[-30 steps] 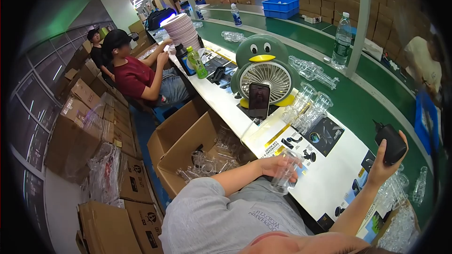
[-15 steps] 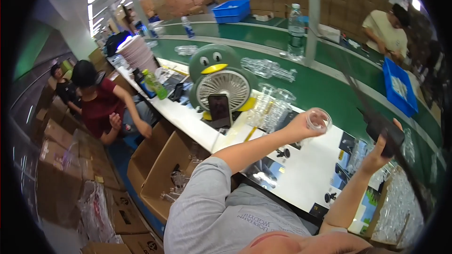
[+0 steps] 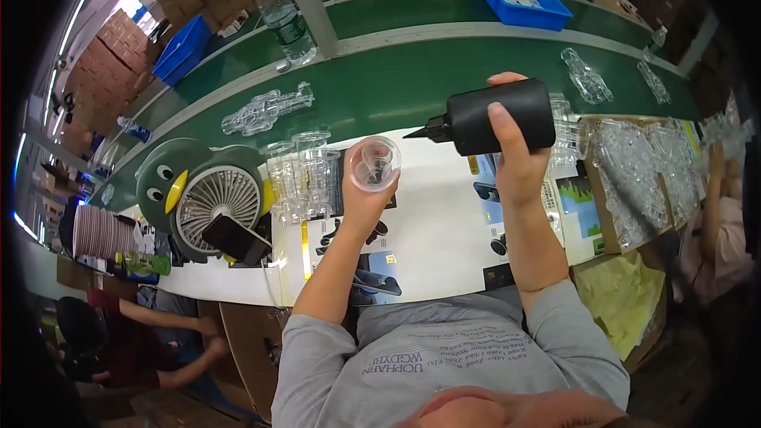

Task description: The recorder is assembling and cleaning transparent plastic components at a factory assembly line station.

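Observation:
My left hand [image 3: 361,204] is closed around a small clear plastic cup [image 3: 374,163], its round mouth turned up toward me. In my right hand [image 3: 520,166] is a black squeeze bottle [image 3: 474,120] with a pointed nozzle. The bottle lies nearly level, and its tip points left, close beside the cup's rim with a small gap. Left of the cup, several clear plastic cup-like parts [image 3: 305,182] are grouped on the white worktop [image 3: 440,222]. Whether any liquid leaves the nozzle cannot be made out.
A green penguin-shaped fan [image 3: 218,206] with a phone [image 3: 236,239] leaning on it stands at left. Beyond runs a green conveyor belt [image 3: 372,103] with clear plastic pieces [image 3: 269,109]. A box of bagged clear parts [image 3: 630,178] sits at right. Other people work on both sides.
My view has swung to the right. The bottle has tipped to nearly level, and both hands have come together, bringing its nozzle beside the cup.

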Demonstrator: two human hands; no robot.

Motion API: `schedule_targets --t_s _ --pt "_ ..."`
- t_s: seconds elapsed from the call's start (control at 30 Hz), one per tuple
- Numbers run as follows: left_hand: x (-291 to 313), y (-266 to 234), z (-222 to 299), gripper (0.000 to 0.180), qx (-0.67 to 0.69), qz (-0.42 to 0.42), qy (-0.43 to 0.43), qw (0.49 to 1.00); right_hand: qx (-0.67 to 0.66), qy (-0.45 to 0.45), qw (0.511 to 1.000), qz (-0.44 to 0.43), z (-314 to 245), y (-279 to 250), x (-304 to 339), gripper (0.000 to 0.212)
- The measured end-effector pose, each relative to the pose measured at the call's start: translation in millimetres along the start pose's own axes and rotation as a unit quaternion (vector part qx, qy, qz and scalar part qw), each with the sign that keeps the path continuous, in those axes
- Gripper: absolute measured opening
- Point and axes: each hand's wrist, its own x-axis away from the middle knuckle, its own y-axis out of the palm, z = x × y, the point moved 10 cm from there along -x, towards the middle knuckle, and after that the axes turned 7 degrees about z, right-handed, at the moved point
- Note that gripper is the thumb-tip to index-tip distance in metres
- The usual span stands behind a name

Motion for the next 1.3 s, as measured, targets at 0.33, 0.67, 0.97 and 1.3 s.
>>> schedule_targets --t_s 0.33,0.67,0.97,1.3 --pt "3.2 -19.4 9.2 0.045 0.011 0.048 0.034 0.998 0.011 0.142 0.984 -0.107 29.4 24.8 14.1 0.027" --pt "-0.1 -20.3 17.8 0.046 -0.005 0.034 0.078 0.996 0.014 0.133 0.984 -0.116 27.9 29.5 14.6 0.027" --pt "1.6 -20.1 26.1 0.047 -0.040 0.033 0.104 0.993 0.007 0.125 0.985 -0.122 29.3 29.2 14.8 0.027" --pt "1.7 -20.4 22.8 0.046 -0.027 0.029 0.093 0.995 0.009 0.132 0.984 -0.122 30.2 29.9 15.8 0.027"
